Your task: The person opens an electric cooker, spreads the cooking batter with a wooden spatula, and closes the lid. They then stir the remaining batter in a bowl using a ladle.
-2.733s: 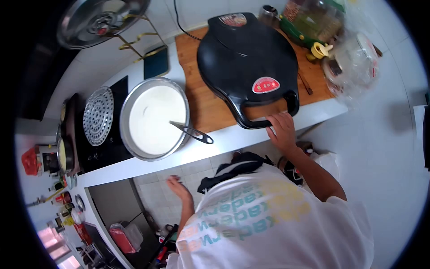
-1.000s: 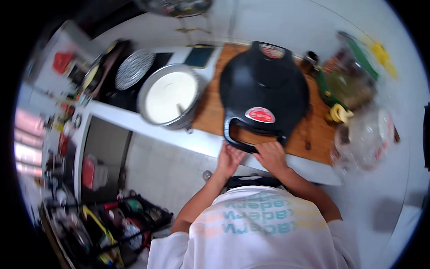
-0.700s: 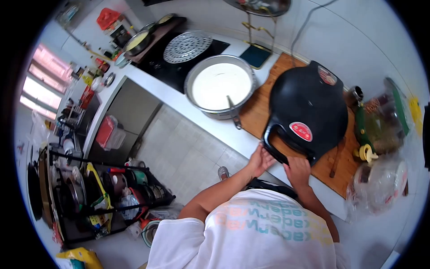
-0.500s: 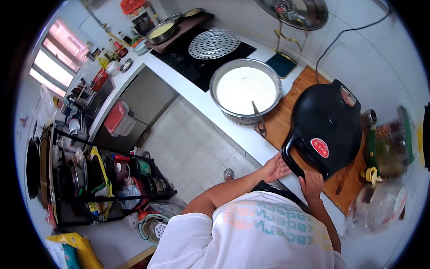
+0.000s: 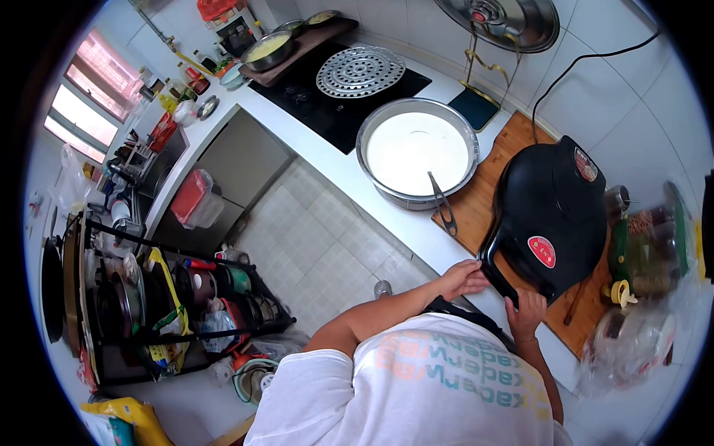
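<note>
A black electric griddle (image 5: pixel 561 204) with a closed lid and red-and-white stickers rests on a wooden board (image 5: pixel 483 178). My left hand (image 5: pixel 462 279) is at the left end of its front handle, fingers stretched out and fingertips against it. At the handle's other end, my right hand (image 5: pixel 526 314) has its fingers curled round it. To the left of the griddle stands a metal pot (image 5: pixel 364 149) of white liquid or batter (image 5: pixel 413 149). A dark-handled utensil (image 5: pixel 446 215) leans out over the pot's rim. The inside of the griddle is hidden.
A perforated steamer rack (image 5: pixel 361 72) lies on the black cooktop (image 5: pixel 297 97). A lid (image 5: pixel 513 26) hangs on the wall above a power cord (image 5: pixel 565 70). Bagged jars (image 5: pixel 647 253) stand right of the board. A packed shelf rack (image 5: pixel 186 297) occupies the left side.
The view has shifted slightly, so the counter things appear a little farther right. Both hands stay at the griddle's handle; no other clear movement shows.
</note>
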Demonstrator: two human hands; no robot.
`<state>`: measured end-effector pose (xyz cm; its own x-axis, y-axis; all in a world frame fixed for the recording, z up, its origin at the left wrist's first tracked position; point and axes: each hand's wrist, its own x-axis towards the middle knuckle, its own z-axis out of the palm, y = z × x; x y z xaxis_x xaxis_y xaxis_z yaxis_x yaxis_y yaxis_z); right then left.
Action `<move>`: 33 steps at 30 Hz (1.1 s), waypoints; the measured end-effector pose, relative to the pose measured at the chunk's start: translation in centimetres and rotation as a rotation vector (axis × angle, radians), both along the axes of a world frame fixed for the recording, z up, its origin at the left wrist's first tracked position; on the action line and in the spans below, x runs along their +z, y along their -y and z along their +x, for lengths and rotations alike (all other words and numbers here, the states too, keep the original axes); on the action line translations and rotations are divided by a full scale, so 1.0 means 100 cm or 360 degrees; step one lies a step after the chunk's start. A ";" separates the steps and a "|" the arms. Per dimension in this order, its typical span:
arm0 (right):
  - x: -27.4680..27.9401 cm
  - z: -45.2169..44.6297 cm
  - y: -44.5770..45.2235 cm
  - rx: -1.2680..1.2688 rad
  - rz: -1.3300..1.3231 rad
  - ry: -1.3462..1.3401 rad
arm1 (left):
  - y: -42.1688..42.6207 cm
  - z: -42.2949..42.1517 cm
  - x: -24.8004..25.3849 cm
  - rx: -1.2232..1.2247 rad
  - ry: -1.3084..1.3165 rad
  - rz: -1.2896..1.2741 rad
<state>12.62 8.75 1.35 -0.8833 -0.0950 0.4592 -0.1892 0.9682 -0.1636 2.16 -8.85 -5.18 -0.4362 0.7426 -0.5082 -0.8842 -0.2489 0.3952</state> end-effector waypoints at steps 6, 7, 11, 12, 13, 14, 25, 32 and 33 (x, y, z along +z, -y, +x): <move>-0.007 0.003 -0.002 -0.0042 -0.0008 0.0014 | 0.003 0.000 0.001 0.0004 -0.0017 0.0036; -0.009 0.002 -0.003 -0.0050 -0.0016 0.0005 | 0.004 0.000 0.008 0.0009 -0.0037 0.0026; -0.010 0.002 -0.005 -0.0057 -0.0040 -0.0023 | 0.004 0.001 -0.001 -0.0003 -0.0049 0.0006; -0.008 0.003 -0.005 -0.0061 -0.0025 -0.0036 | 0.003 0.000 0.002 0.0014 -0.0031 -0.0029; -0.006 0.002 -0.004 -0.0059 -0.0010 -0.0053 | 0.004 -0.001 0.002 0.0020 0.0019 0.0040; -0.004 0.001 -0.004 -0.0050 0.0004 -0.0073 | 0.005 0.000 0.002 0.0023 0.0032 0.0067; -0.004 0.000 -0.006 -0.0049 -0.0007 -0.0125 | 0.007 -0.003 0.005 -0.0013 0.0051 0.0022; -0.003 0.002 -0.007 -0.0058 0.0013 -0.0137 | 0.007 -0.003 0.009 -0.0020 0.0022 -0.0056; -0.003 0.002 -0.007 -0.0069 0.0024 -0.0133 | 0.006 -0.003 0.007 -0.0017 0.0027 -0.0058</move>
